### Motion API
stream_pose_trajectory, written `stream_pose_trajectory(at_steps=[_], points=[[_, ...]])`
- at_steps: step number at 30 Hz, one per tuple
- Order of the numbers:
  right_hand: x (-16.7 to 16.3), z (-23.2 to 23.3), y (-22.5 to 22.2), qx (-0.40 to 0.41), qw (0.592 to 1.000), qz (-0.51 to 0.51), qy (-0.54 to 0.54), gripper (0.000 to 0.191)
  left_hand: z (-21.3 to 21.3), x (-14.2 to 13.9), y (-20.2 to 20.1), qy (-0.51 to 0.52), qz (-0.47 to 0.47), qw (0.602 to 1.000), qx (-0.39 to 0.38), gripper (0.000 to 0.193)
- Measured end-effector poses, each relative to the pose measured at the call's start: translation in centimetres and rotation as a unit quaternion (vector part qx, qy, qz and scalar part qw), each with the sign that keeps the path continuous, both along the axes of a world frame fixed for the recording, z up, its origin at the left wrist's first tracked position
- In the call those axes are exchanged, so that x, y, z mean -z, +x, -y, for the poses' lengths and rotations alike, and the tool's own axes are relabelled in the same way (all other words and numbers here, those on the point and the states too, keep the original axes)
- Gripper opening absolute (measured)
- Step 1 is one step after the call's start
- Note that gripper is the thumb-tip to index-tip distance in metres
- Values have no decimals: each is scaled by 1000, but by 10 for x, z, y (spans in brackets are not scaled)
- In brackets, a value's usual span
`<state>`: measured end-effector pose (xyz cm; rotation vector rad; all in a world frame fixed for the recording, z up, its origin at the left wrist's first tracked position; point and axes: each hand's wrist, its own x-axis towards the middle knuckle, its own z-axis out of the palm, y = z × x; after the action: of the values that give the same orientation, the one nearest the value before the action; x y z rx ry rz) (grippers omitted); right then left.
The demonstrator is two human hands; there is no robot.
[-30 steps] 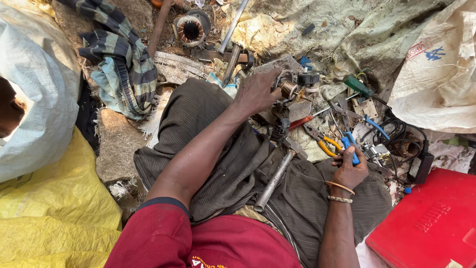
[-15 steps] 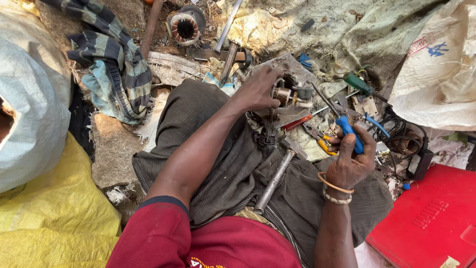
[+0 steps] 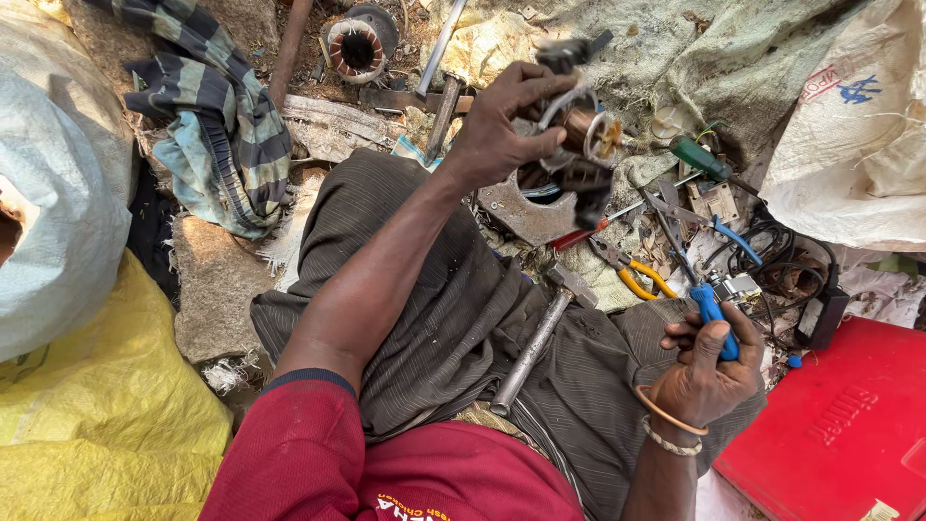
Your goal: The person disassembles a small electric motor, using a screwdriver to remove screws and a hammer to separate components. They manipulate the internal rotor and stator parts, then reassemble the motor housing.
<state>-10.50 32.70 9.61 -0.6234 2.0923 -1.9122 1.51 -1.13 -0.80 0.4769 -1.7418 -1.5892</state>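
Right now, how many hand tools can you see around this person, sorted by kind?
Hammers: 1, the hammer lying across the lap.
Blue-handled pliers: 1, the blue-handled pliers in the right hand.
Yellow-handled pliers: 1, the yellow-handled pliers on the ground.
Screwdrivers: 1, the green-handled screwdriver.
Total: 4.
The left hand holds a small motor part, not counted.
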Motion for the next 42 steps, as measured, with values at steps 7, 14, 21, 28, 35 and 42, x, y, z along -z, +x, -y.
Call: stream_pose_trajectory(at_steps=[7, 14, 21, 28, 35, 42], points=[[1, 17, 8, -20, 1000, -13, 4, 31, 1, 5, 17, -150, 140, 979, 4, 51], [7, 59, 17, -80, 992, -88, 49, 31, -9, 17, 15, -126, 255, 955, 88, 68], [24, 102, 18, -136, 976, -92, 142, 30, 1, 21, 29, -158, 277, 942, 107, 83], [50, 122, 43, -128, 987, -12, 102, 31, 3, 21, 34, -102, 154, 982, 46, 60], [59, 135, 41, -104, 987, -35, 117, 33, 6, 25, 29, -28, 115, 992, 44, 49], [57, 145, 44, -110, 986, -41, 117, 33, 5, 27, 29, -25, 127, 991, 40, 51]])
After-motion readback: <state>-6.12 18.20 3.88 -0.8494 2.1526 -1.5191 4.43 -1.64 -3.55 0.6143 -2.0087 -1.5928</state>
